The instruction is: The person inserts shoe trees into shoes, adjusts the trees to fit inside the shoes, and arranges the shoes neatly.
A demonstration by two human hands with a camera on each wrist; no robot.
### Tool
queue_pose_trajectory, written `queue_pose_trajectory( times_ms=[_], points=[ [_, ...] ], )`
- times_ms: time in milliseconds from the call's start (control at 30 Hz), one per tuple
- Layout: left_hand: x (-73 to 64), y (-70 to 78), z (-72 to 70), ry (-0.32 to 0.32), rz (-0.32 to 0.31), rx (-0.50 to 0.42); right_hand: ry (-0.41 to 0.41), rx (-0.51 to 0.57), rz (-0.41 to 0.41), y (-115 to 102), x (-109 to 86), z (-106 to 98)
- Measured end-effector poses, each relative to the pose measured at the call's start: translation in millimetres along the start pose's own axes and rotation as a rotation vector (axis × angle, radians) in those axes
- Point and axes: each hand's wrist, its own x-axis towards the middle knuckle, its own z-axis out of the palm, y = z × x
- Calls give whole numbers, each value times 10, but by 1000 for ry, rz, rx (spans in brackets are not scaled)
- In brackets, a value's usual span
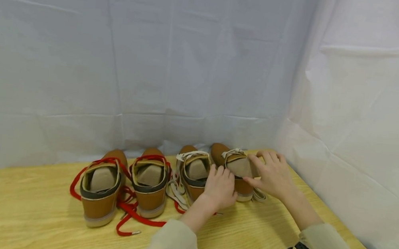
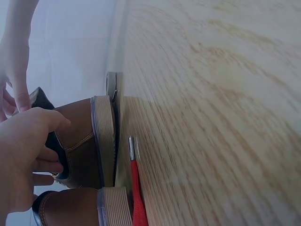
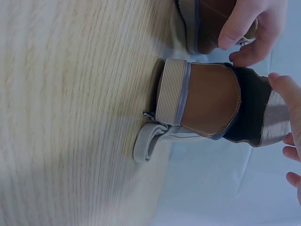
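Note:
At the right end of the row is a brown lace-up shoe (image 1: 245,188), heel toward me. A beige-grey flap (image 3: 277,117) stands up out of its dark collar (image 3: 247,101); I cannot tell whether it is the tongue. My right hand (image 1: 272,173) pinches that flap, thumb at one edge and fingers at the other. Beside the same shoe's left side is my left hand (image 1: 220,186), thumb near the heel and fingers loosely bent by the collar. It partly hides a neighbouring brown shoe (image 1: 196,172) with off-white laces (image 1: 176,192).
Two brown shoes with red laces stand to the left, one at the far end (image 1: 99,207) and one nearer the middle (image 1: 149,200). A loose red lace (image 1: 140,217) trails over the wooden table (image 1: 32,212). White sheeting (image 1: 191,59) hangs behind and at the right.

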Motion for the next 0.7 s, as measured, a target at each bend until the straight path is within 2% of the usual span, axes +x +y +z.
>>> queue_pose_trajectory(
  times_ms=[400,700],
  points=[
    [4,-4,3,-31,0,-12,-2,8,18,-20,-7,-4],
    [11,-14,20,-30,4,-20,-30,5,26,-46,3,-3]
  ],
)
